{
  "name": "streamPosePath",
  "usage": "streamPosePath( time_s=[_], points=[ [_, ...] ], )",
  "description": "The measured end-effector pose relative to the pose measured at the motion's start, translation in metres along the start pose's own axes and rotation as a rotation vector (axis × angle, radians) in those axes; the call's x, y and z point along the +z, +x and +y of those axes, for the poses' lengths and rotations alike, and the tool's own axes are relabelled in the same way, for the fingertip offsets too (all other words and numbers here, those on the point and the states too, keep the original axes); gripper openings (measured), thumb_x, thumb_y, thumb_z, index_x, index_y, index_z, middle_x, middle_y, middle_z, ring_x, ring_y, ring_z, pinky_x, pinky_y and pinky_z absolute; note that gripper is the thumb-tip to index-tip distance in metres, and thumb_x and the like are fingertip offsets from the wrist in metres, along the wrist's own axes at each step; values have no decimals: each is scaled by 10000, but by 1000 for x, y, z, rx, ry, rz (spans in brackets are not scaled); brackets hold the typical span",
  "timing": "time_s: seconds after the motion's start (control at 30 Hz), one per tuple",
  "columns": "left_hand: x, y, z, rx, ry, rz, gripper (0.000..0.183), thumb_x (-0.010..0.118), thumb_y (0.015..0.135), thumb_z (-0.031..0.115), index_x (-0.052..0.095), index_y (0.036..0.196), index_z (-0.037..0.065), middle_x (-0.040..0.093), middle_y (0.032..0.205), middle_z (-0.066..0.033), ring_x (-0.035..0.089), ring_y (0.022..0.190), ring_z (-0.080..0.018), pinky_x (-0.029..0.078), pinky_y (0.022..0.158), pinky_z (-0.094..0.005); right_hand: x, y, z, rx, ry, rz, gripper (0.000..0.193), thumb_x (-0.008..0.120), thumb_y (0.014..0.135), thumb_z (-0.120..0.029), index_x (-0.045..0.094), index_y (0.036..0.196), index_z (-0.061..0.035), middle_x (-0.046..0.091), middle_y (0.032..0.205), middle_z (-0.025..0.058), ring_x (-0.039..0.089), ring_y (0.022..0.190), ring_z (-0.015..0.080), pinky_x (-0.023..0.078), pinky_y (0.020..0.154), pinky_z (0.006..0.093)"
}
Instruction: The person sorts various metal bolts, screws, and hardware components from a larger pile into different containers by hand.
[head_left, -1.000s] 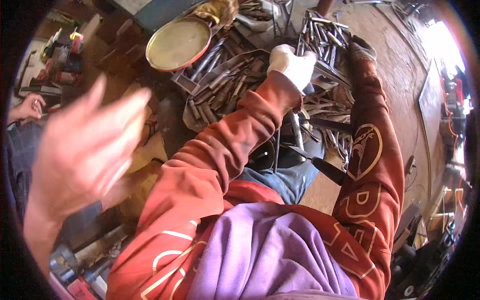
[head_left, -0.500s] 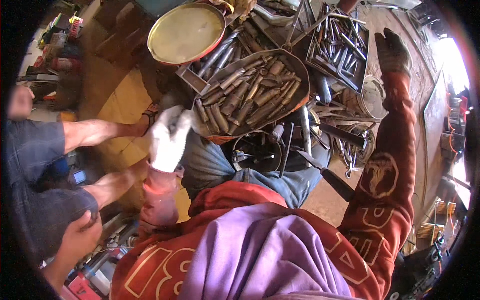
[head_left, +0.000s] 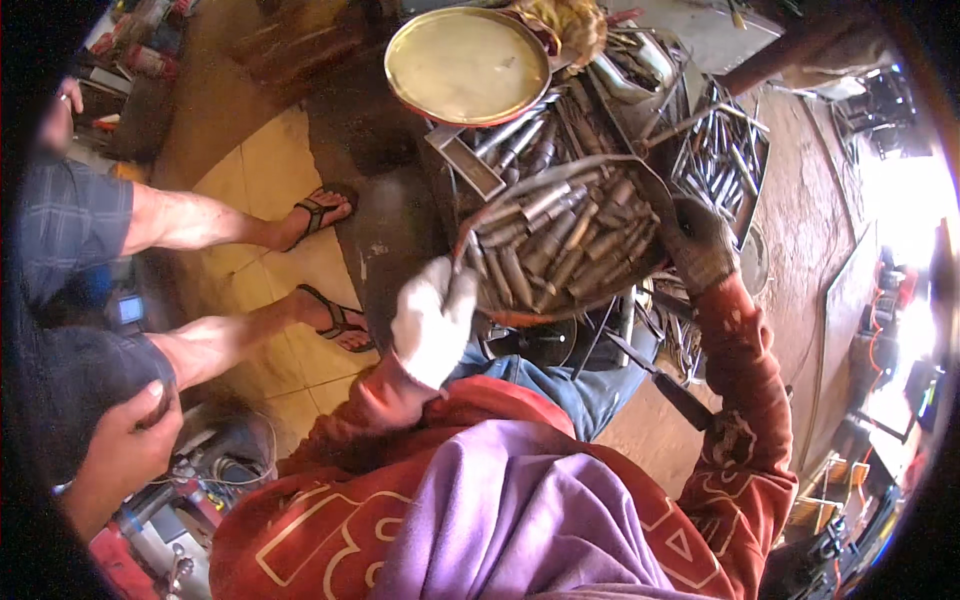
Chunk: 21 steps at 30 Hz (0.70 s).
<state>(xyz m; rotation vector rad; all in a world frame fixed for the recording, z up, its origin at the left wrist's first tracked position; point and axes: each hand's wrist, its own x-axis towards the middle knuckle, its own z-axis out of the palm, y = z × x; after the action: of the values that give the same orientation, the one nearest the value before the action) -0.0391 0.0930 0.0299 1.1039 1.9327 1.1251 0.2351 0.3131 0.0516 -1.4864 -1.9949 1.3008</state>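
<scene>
A worn metal pan [head_left: 462, 262] with an orange outer side holds many short, brownish metal pieces [head_left: 565, 240], rod-like and piled together. My left hand [head_left: 435, 318], in a whitish glove, is closed on the pan's left rim. On its right side my right hand [head_left: 703, 245], in a dirtier grey glove, grips the rim as well, though some of its fingers are hidden. The pan sits above my knees, in front of a heap of longer metal rods [head_left: 522, 142].
A round yellowish lid with a red rim [head_left: 468, 66] lies behind the pan. To the right stands a tray of metal bits [head_left: 722, 165]. A knife with a dark handle [head_left: 680, 400] points up beside my right forearm. Another person's sandalled feet [head_left: 322, 217] are at left.
My right hand has come down and in from the far right onto the pan's right rim. The view has shifted, and the left hand stays at the pan's left side.
</scene>
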Motion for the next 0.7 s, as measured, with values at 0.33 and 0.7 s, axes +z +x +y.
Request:
streamPosePath(
  time_s=[0.33,0.7],
  points=[
    [10,-27,2,-108,-143,-56,210,645,1017,180,610,891,15,565,650,-157,489,562,-158,438,565,-384,-10,-57,21,56,-119,111,329,717,940,-281,707,1101,6,737,929,141,699,866,240,551,796,375],
    [-5,10,9,-190,-213,-36,220,700,959,124,688,1072,-64,742,878,-148,656,762,-143,529,714,-294,-5,19,8,-66,-447,28,226,661,917,-234,714,1023,-42,715,956,218,711,898,377,558,746,443]
  ],
)
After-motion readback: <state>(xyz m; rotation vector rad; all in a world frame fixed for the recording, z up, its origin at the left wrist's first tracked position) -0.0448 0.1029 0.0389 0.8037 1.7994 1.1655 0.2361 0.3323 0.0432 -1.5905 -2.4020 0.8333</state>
